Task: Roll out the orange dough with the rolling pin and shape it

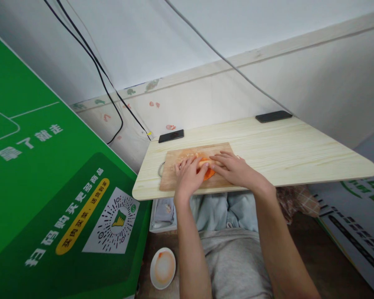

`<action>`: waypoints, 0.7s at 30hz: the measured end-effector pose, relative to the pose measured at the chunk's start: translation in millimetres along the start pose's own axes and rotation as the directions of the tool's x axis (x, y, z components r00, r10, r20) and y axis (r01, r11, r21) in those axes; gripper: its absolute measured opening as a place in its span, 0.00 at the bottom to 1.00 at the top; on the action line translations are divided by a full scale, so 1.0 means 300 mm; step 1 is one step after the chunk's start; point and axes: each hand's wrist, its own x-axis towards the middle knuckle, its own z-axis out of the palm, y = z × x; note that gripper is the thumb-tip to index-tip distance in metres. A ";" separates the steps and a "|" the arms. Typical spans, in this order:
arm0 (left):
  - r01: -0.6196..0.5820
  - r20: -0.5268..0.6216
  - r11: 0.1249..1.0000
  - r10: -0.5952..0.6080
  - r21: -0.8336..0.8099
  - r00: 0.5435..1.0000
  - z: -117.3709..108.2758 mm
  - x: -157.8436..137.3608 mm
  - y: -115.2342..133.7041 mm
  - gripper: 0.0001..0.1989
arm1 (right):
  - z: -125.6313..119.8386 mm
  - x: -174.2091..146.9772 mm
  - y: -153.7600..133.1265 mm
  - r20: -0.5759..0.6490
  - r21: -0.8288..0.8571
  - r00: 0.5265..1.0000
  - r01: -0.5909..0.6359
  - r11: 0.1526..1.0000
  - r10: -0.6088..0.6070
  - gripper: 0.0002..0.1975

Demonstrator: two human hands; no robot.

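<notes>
A flat piece of orange dough (pixel 209 174) lies on a wooden cutting board (pixel 171 178). Across it runs a short pale orange roll-like thing, perhaps a small rolling pin (pixel 205 163), largely covered by my hands. My left hand (pixel 190 172) rests over its left end, fingers stretched forward and slightly bent. Over the right end lies my right hand (pixel 232 167), palm down with fingers extended and a little apart. Neither hand is wrapped round anything. Light smears and crumbs mark the board near my left fingertips.
Two dark phones, a left one (pixel 171 136) and a right one (pixel 273 116), lie along the back of the pale table (pixel 268 149). A white bowl (pixel 163 268) with orange residue sits below at left. A green printed panel (pixel 50 187) stands left; cables hang against the wall.
</notes>
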 end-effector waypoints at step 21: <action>0.025 -0.143 1.000 -0.028 -0.017 0.989 0.045 0.029 0.009 0.17 | 0.056 0.067 0.001 -0.153 -0.081 0.988 -0.019 0.997 0.006 0.21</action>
